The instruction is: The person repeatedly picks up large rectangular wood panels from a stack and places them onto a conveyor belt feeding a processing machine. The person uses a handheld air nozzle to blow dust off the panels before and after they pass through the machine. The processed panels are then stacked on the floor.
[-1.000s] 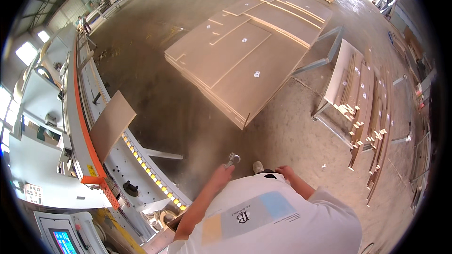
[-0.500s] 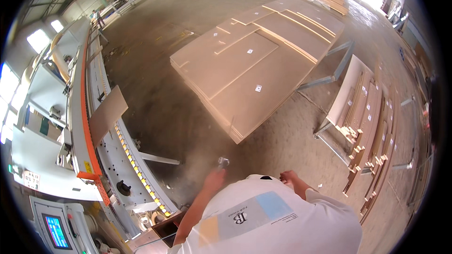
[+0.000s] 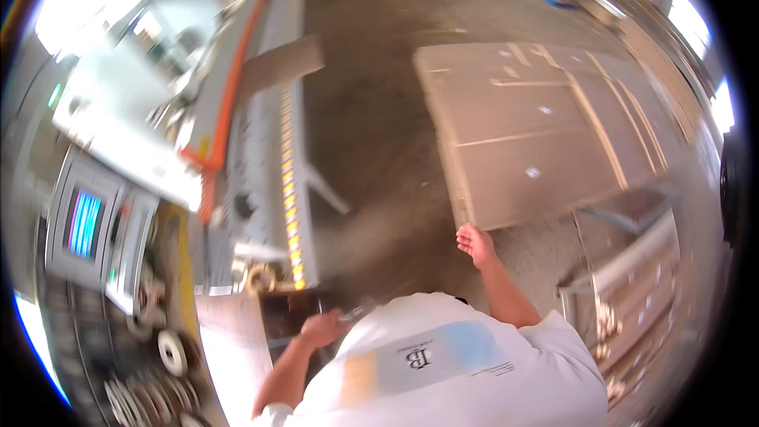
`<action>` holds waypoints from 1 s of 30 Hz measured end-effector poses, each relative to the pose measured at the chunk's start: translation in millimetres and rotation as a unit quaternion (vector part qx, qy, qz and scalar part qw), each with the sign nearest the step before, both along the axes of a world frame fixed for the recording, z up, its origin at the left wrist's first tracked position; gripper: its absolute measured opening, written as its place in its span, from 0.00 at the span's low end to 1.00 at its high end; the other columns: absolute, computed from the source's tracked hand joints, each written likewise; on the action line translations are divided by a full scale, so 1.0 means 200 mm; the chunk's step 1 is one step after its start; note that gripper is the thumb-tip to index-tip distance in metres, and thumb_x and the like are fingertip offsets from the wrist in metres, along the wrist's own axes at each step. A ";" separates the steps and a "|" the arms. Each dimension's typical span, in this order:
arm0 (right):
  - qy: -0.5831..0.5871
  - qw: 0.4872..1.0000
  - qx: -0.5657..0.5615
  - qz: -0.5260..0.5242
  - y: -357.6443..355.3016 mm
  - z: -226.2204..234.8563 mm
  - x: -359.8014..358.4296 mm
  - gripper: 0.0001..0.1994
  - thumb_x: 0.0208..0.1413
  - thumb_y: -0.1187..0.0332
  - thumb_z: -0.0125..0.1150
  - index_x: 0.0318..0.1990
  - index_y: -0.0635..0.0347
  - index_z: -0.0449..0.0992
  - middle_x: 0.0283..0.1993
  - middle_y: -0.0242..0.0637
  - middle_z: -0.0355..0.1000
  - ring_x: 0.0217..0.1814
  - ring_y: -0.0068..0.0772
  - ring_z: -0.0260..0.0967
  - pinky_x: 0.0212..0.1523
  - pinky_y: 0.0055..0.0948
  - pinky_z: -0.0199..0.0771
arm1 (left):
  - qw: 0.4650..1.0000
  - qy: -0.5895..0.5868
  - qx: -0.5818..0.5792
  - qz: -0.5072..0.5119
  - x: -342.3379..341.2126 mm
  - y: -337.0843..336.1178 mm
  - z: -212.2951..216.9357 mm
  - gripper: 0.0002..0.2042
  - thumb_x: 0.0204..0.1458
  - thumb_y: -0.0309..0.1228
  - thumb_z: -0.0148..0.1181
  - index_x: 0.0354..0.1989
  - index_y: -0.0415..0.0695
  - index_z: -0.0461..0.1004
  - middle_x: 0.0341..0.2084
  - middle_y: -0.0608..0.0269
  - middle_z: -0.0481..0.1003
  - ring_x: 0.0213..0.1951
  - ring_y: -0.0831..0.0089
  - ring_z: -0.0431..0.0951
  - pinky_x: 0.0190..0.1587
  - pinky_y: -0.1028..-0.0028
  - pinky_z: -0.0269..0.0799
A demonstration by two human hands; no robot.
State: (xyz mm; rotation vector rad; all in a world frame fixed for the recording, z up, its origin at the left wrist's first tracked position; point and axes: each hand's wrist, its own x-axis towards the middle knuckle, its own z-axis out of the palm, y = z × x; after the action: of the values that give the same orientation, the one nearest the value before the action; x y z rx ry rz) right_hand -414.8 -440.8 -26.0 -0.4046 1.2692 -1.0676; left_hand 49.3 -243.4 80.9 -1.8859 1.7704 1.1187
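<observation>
Left hand (image 3: pixel 322 329) gripped a shiny metal tool (image 3: pixel 356 313), too blurred to identify, its head pointing right, in front of the white shirt (image 3: pixel 443 372). Right hand (image 3: pixel 476 245) was released, its fingers loosely curled, near the closest corner of a stack of brown boards (image 3: pixel 506 115); whether they touched, I cannot tell. On the left ran a machine bed with yellow rollers (image 3: pixel 288 190), a brown panel (image 3: pixel 281 65) at its far part. A console (image 3: pixel 84 221) stood farther left.

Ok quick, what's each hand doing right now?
Left hand: closed around a blurred silvery metal tool.
Right hand: partly open, loosely curled, nothing seen in it.
</observation>
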 end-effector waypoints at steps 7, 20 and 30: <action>0.068 0.982 -0.011 0.179 -0.25 -0.03 0.47 0.14 0.68 0.55 0.60 0.43 0.56 0.79 0.36 0.30 0.79 0.37 0.25 0.77 0.38 0.30 0.80 | 0.973 -0.108 -0.110 0.171 0.77 0.22 0.43 0.25 0.57 0.57 0.59 0.54 0.52 0.78 0.49 0.56 0.81 0.51 0.54 0.81 0.50 0.56 0.77; 0.392 0.649 -0.182 0.627 0.06 -0.75 0.48 0.14 0.64 0.58 0.62 0.42 0.61 0.81 0.37 0.33 0.78 0.38 0.32 0.78 0.38 0.33 0.78 | 0.601 -0.202 -0.568 0.525 2.51 0.75 0.42 0.09 0.55 0.37 0.67 0.43 0.56 0.87 0.36 0.63 0.81 0.39 0.64 0.81 0.43 0.67 0.74; 0.343 0.825 0.008 0.449 0.02 -0.21 0.67 0.15 0.64 0.57 0.62 0.45 0.59 0.81 0.38 0.36 0.78 0.38 0.32 0.78 0.39 0.34 0.79 | 0.496 0.043 -0.587 0.638 3.07 0.46 -0.03 0.08 0.63 0.34 0.61 0.44 0.46 0.81 0.30 0.72 0.78 0.30 0.81 0.73 0.34 0.76 0.68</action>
State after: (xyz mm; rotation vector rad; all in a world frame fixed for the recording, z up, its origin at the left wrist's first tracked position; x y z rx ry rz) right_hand -280.2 -436.8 -68.7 -1.3073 1.4400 -0.0651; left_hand 663.0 -152.1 74.8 -4.3348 0.6644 -0.2052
